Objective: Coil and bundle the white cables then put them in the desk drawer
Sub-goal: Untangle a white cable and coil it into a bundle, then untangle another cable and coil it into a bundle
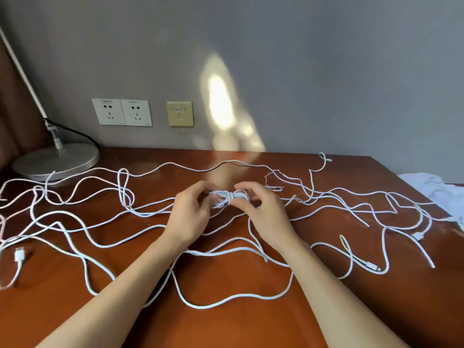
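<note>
Many loose cables point(82, 229) sprawl over the desk point(226, 330), from beside the lamp point(55, 159) at ten o'clock across to the three o'clock edge. Midway, one small bundle point(229, 198) sits between the two hands, the only cable coiled so far. The left hand point(190, 214) curls its fingers round the bundle's nine o'clock end. The right hand point(266, 212) pinches the three o'clock end between thumb and fingers. The bundle's long axis runs nine to three, crosswise to both forearms, with a few turns cinched round its waist. It lies at twelve o'clock from both wrists, about equally near each hand. Whether the tail is tucked under those turns I cannot tell, as the fingers hide it. No drawer shows, so my guess is the carry will go toward six o'clock, below the desk's near edge.
</note>
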### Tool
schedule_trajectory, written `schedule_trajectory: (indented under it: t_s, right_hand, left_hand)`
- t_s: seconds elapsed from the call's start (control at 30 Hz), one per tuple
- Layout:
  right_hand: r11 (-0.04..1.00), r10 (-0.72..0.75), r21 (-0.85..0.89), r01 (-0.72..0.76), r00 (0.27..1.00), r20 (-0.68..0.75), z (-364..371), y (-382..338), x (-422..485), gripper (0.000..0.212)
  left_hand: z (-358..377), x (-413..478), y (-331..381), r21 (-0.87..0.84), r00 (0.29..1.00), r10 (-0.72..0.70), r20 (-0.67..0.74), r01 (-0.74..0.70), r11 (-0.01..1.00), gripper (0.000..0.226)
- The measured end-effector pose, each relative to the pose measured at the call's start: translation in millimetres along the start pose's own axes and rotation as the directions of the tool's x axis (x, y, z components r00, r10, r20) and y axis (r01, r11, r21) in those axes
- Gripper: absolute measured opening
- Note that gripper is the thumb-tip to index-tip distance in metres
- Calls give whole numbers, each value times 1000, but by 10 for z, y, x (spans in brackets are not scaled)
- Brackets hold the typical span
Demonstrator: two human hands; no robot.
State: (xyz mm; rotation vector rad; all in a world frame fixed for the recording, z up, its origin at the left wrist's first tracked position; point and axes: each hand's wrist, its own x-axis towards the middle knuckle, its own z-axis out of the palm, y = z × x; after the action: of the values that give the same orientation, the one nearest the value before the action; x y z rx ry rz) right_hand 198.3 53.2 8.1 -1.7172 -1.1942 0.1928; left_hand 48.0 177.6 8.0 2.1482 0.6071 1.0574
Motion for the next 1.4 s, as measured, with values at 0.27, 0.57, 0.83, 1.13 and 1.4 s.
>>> schedule_trajectory:
  t_s: [0.27, 0.57, 0.83, 1.13, 1.4]
  right_hand:
    - [990, -34, -133, 39, 998, 45, -539, -25, 228, 25]
    - [909, 8, -416, -22, 999, -37, -1424, 200, 290, 25]
    - [830, 63, -539, -140, 985, -158, -2099, 648, 301, 14]
    - [764, 85, -599, -239, 958, -274, -2649, 1293, 435, 17]
    - [754, 174, -566, -335, 931, -319, -2923, 1786, 551, 18]
  left_hand:
    - [181, 382, 214, 72, 991, 92, 94, -99, 992, 13]
    - [760, 865, 662, 273, 932, 192, 308, -280, 920, 11]
    - [1589, 1223, 1037, 263, 871, 278, 404, -402, 877, 15]
    - [2539, 1494, 1211, 241, 850, 264, 456, -404, 883, 17]
    - [3195, 1659, 1169, 235, 841, 205, 501, -360, 903, 18]
